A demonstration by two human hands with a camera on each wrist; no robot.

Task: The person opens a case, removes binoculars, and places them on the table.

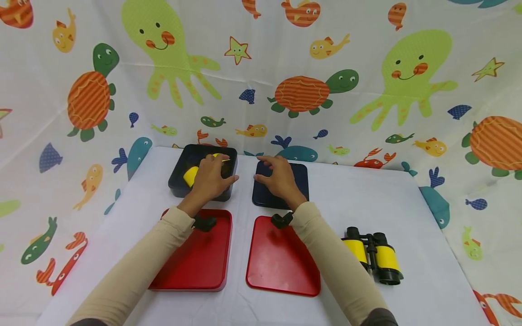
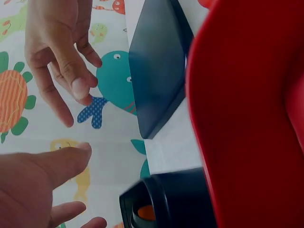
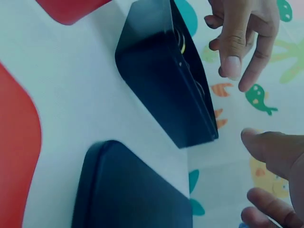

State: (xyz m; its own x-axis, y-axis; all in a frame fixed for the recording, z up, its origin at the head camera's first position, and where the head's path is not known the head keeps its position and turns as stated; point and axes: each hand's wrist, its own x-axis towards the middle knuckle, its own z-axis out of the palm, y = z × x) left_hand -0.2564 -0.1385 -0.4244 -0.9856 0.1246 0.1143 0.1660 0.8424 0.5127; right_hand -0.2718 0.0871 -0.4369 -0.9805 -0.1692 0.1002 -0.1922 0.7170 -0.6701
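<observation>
My left hand [image 1: 210,177] hovers over a black box [image 1: 176,183], thumb and fingers spread with nothing between them. Inside the box lies a yellow and dark object [image 1: 190,175]; the hand covers part of it, so I cannot tell its kind. To the right, my right hand [image 1: 279,177] hangs above a flat black lid [image 1: 301,183], its fingers also apart and holding nothing. The two hands face each other with a gap between them. In the right wrist view, the box [image 3: 152,85] and the lid [image 3: 137,190] stand apart from the right hand [image 3: 280,161].
Nearer on the white table are a red box [image 1: 195,262] at left and a red lid [image 1: 281,267] beside it. Yellow and black binoculars [image 1: 385,258] lie right of the right forearm. A sea-animal cloth [image 1: 253,68] hangs behind.
</observation>
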